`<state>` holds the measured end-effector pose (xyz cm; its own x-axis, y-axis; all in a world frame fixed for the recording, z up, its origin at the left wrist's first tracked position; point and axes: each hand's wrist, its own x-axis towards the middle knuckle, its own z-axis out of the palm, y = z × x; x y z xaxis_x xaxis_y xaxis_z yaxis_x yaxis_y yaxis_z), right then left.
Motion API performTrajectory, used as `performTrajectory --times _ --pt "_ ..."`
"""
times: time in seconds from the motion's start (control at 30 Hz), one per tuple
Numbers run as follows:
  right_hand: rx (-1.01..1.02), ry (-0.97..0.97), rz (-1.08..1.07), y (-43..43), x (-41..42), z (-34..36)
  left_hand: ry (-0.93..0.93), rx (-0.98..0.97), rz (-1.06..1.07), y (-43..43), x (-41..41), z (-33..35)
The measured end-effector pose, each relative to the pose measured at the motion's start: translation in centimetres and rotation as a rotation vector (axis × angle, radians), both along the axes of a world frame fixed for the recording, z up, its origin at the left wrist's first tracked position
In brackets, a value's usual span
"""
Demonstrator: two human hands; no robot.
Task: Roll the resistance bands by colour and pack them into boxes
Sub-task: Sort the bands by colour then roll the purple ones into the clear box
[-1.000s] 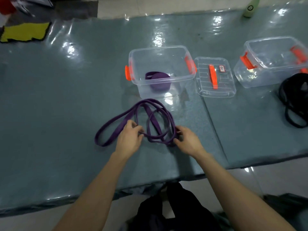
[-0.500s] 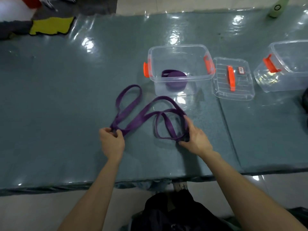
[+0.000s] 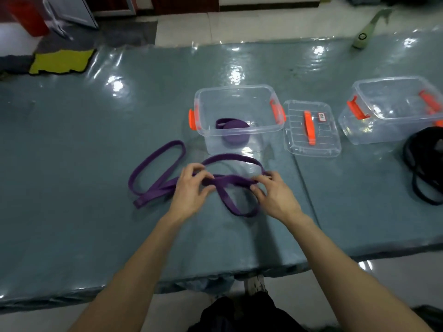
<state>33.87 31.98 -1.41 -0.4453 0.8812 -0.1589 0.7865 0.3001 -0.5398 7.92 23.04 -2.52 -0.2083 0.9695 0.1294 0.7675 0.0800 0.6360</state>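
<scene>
A loose band [image 3: 155, 168] lies on the table [image 3: 72, 188] about midway between its side edges, with loops spreading left and toward the front edge. The left hand [image 3: 189, 190] and right hand [image 3: 275, 197] hold it where its strands cross. Just behind it stands a box [image 3: 237, 94] with a rolled band [image 3: 233, 137] inside. To the right of the box lies a lid [image 3: 330, 130], then a second box [image 3: 359, 133]. A tangle of bands [image 3: 417, 168] lies before that one at the right edge. A bottle [image 3: 362, 37] is near the far right corner.

Left hand [image 3: 189, 190] and right hand [image 3: 275, 195] each pinch a loose purple band [image 3: 155, 168] lying in loops on the teal counter [image 3: 72, 164]. Just behind it, an open clear box [image 3: 236, 92] holds a rolled purple band [image 3: 233, 134]. A lid [image 3: 311, 149] lies beside it. A second clear box [image 3: 393, 82] and black bands [image 3: 417, 188] sit at right.
</scene>
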Motion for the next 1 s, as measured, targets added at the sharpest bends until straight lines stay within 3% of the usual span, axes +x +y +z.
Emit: performTrajectory --times 0.07,0.17,0.23,0.4,0.63,0.87,1.0 --pt "0.08 -0.012 0.006 1.3 -0.8 2.4 -0.104 0.058 -0.074 1.7 -0.9 3.9" --pt "0.202 0.065 0.033 2.9 -3.3 7.4 -0.102 0.131 -0.147 4.0 -1.6 9.6" --pt "0.201 0.266 0.094 3.7 -5.4 11.1 -0.11 0.183 -0.148 5.0 -1.9 13.3" --pt "-0.038 0.707 0.136 5.4 -9.8 20.1 -0.164 0.311 -0.114 6.4 -3.6 21.9" --pt "0.178 0.718 0.325 7.3 -13.2 31.8 -0.205 0.483 -0.06 7.5 -6.3 32.7" --pt "0.217 0.816 0.37 8.0 -14.2 41.5 -0.258 0.671 -0.023 8.1 -7.5 42.1" --pt "0.354 0.875 0.433 8.5 -13.7 48.3 -0.338 0.702 -0.1 8.0 -7.6 47.1"
